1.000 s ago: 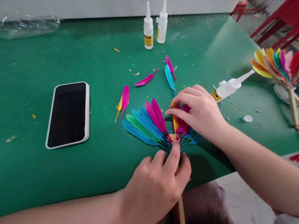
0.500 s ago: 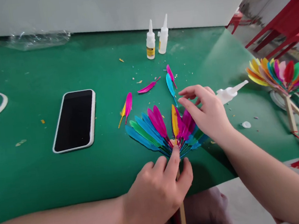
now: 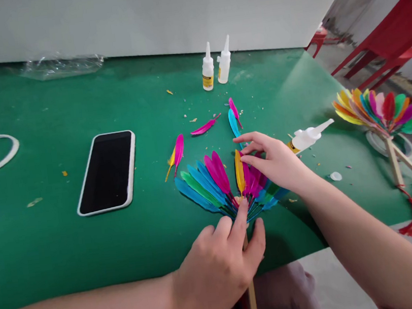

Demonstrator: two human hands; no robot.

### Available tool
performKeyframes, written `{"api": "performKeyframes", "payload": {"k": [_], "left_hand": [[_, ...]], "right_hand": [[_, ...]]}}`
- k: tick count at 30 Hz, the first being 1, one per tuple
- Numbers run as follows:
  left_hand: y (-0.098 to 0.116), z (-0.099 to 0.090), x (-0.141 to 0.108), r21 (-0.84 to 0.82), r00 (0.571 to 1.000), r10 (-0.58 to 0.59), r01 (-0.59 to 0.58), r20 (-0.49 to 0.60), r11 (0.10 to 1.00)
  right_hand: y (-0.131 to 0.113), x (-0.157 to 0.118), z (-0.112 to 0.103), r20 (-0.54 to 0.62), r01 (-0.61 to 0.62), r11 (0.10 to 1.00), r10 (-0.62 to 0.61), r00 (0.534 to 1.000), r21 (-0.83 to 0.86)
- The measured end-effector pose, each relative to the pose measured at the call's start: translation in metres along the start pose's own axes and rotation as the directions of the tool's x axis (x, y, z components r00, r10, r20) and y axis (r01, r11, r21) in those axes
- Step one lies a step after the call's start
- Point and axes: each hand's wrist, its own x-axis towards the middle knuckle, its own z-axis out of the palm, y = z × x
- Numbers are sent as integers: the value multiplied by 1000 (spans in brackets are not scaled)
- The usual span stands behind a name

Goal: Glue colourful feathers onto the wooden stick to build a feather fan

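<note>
green worktop (image 3: 53,251) under all. feather fan (image 3: 224,184) flat near front edge. your left hand (image 3: 219,267) pins fan base, index finger pressing, stick under curled fingers. your right hand (image 3: 274,161) loosely open, gripping nothing, fingertips on pink feathers. yellow feather (image 3: 239,171) at fan centre.

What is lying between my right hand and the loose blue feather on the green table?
Nothing visible. The right hand hovers over the fan of coloured feathers, fingertips just short of the loose blue feather, with only bare green table between them.
</note>
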Motion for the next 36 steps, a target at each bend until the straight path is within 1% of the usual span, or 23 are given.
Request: {"api": "performKeyframes", "payload": {"k": [9,14,19,24,33,36], "left_hand": [[0,0,0,2,1000,13,-13,-14,1000],[0,0,0,-8,1000,6,-6,-6,1000],[-1,-1,0,-6,1000,15,-15,9,1000],[-1,-2,0,-7,1000,9,-9,17,1000],[-1,-3,1,-11,1000,16,-16,-13,1000],[-1,-3,1,-12,1000,18,-18,-11,1000]], "right_hand": [[2,-1,-2,-26,-9,999,8,1000,-51],[4,-2,-3,-32,37,996,-39,999,-76],[4,-1,-5,-72,81,990,-89,993,-117],[4,-1,-6,-77,100,991,-107,991,-91],[3,-2,-7,-106,130,984,-143,984,-121],[3,-2,-6,-100,121,984,-134,986,-127]]}}
